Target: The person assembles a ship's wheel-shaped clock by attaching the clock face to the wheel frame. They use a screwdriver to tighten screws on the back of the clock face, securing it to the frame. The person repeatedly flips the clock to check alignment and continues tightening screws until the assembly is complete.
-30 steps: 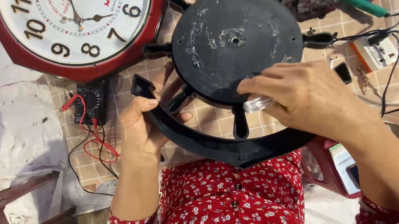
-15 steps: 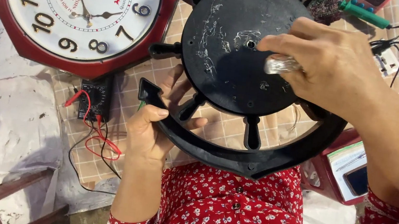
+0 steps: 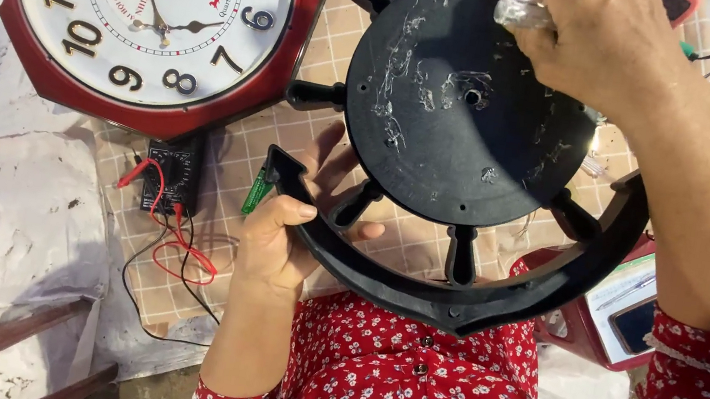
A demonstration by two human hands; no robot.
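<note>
Black plastic clock housing (image 3: pixel 467 141), wheel-shaped with spokes, is held tilted over the lap, back side up, right of the red-framed wall clock (image 3: pixel 153 10). Its rim is gripped at the near-left edge by the left hand (image 3: pixel 279 235), thumb on top and fingers curled beneath. A clear-handled tool (image 3: pixel 523 14) is clasped in the closed right hand (image 3: pixel 599 44) at the far edge of the disc. Good work here would call for the rim to be kept steady and the tool brought squarely to the scratched centre hole (image 3: pixel 474 95). A small black meter with red leads (image 3: pixel 171 177) lies near left.
</note>
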